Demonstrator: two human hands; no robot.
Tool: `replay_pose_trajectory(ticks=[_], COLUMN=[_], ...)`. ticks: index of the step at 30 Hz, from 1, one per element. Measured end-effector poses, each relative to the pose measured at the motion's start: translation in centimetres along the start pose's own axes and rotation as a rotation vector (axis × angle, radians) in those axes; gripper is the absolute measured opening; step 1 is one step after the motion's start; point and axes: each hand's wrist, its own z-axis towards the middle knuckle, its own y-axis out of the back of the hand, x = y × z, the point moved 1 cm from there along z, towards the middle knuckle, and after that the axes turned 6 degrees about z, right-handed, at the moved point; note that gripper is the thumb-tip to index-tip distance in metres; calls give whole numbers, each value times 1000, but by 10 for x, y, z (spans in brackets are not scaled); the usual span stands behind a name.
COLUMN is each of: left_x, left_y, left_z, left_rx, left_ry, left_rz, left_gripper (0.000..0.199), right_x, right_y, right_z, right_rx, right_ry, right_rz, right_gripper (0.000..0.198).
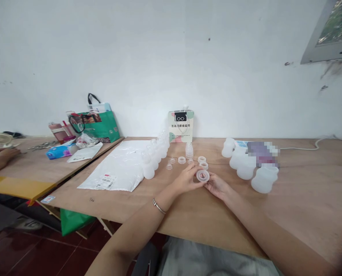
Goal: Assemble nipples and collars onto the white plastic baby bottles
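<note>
My left hand (184, 180) is closed around the left side of a translucent baby bottle collar ring (199, 179), held above the table with its round opening facing me. My right hand (217, 186) pinches the same ring from the lower right. Just beyond my fingers lie more collar rings (181, 160), and clear dome-shaped pieces (169, 166) sit to their left. Behind these stands a small bottle with a clear top (189, 150). To the left runs a row of capped baby bottles (148, 169); on the right are several open bottle bodies (263, 180).
A white plastic mailer (110, 165) lies left of the bottles. A paper bag (180, 132) stands against the wall. Behind the right bottles is a blurred purple package (261, 153). The adjoining table holds a green bag (106, 126); another person's hand (8, 154) rests there.
</note>
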Motion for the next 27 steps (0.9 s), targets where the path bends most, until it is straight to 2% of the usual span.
replay_pose_trajectory(ticks=[5,7,16,20,24,27], left_x=[2,1,-2,0,10,16], left_y=[-7,-8,-1,-3,-5,-4], left_z=[4,5,0,2,3,1], left_rx=[-183,-215,-95,-120,-126,-99], left_ry=[150,163,61,98,220,232], left_rz=[2,5,18,1,-52,-122], left_gripper=[33,32,36,36,38,37], right_x=[-2,-2,1,4,9,11], right_y=[-2,-3,-9,-6,-8,-14], right_z=[7,8,3,6,4,-3], right_rx=[-19,-25,-30,-109,-203,-199], right_ry=[70,88,142,328,599,705], right_rz=[24,19,-140,-230,-348,-461], right_gripper=[28,31,24,8,19,20])
